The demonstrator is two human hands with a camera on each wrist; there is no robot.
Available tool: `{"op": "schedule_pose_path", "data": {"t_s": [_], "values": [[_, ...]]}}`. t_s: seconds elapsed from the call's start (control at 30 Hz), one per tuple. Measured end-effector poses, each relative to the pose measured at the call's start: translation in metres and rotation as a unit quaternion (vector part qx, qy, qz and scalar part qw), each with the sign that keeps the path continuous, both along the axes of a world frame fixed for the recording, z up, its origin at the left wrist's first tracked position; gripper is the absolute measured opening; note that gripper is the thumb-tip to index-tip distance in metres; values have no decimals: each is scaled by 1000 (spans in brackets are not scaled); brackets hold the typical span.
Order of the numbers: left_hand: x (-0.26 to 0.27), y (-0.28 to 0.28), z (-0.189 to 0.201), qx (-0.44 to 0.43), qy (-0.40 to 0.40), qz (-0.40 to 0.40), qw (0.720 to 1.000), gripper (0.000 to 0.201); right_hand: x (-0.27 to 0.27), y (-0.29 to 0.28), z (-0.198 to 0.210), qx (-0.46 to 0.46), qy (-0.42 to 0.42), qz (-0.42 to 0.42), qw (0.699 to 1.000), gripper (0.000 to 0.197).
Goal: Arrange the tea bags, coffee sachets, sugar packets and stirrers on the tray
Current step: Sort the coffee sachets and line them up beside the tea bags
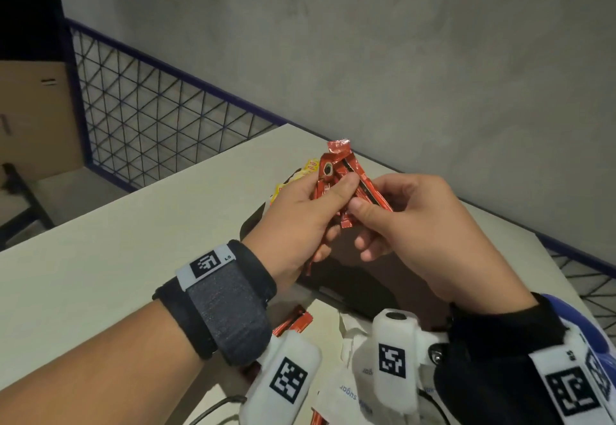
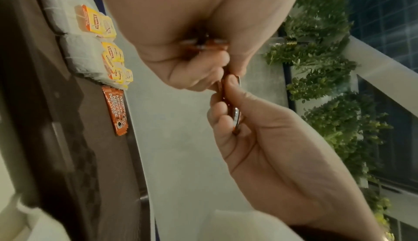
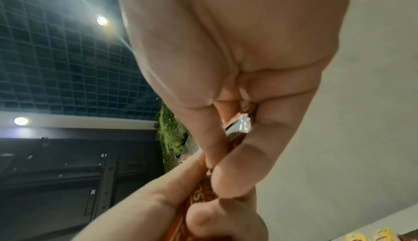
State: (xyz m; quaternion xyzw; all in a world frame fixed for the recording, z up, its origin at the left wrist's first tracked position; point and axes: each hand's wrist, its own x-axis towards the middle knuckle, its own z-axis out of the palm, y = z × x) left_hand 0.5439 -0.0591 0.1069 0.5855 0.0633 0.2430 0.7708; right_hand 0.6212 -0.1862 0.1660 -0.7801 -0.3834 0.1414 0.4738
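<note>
The dark tray [image 1: 336, 278] lies on the pale surface [image 1: 116, 241] under both hands. In the left wrist view it holds tea bags [image 2: 79, 55] with yellow and orange tags [image 2: 113, 61] along one edge, and just beside them a few red coffee sachets [image 2: 117, 109] lying flat; the rest of its floor shows bare and dark

Above the tray the left hand [image 1: 300, 221] grips a bundle of red coffee sachets [image 1: 336, 174], thumb pressed across the front and fingers curled behind, so the sticks fan upward past the knuckles. The right hand [image 1: 423, 221] meets it from the other side, its thumb and forefinger pinching the sachets at the right edge of the fan, the other fingers loosely curled below. The two hands touch at the bundle. They hide much of the tray in the head view, where only a bit of yellow tag [image 1: 300, 174] peeks out behind the left hand

Near the person, off the tray, more red sachets [image 1: 293, 321] lie on the surface beside white sugar packets [image 1: 346, 388], partly covered by the wrist cameras. A blue-framed wire mesh panel [image 1: 160, 118] runs along the far edge of the surface, with a grey wall [image 1: 400, 58] behind and a cardboard box [image 1: 36, 118] at far left
</note>
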Motion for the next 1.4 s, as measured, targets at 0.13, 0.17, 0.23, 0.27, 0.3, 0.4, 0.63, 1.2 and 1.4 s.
{"op": "schedule_pose_path", "data": {"t_s": [0.13, 0.17, 0.23, 0.27, 0.3, 0.4, 0.63, 1.2, 1.4], "values": [[-4, 6, 4, -56, -21, 3, 998, 20, 1, -4, 6, 31, 87, 4, 996, 19], [-4, 7, 5, -66, -21, 2, 998, 21, 0, -5, 8, 40, 106, 6, 994, 21], [-4, 8, 6, -76, -13, 4, 997, 26, 0, -6, 10, 40, 118, 5, 992, 23], [-4, 8, 6, -81, -8, 6, 997, 27, 0, -5, 11, 37, 112, -1, 993, 23], [-3, 8, 6, -88, -5, 8, 996, 27, 1, -5, 12, 37, 100, -15, 994, 23], [-3, 10, 5, -110, 0, 7, 994, 24, 2, -6, 14, 40, 35, -70, 996, 25], [-4, 9, 6, -113, 13, -15, 993, 30, 2, -7, 19, 30, 19, -44, 998, 37], [-8, -2, 7, -13, 61, -96, 993, 32, 14, -24, 21, 10, -53, 45, 998, 43], [-9, -1, 10, -9, 64, -99, 993, 33, 12, -27, 24, -4, -60, 46, 997, 14]]}}
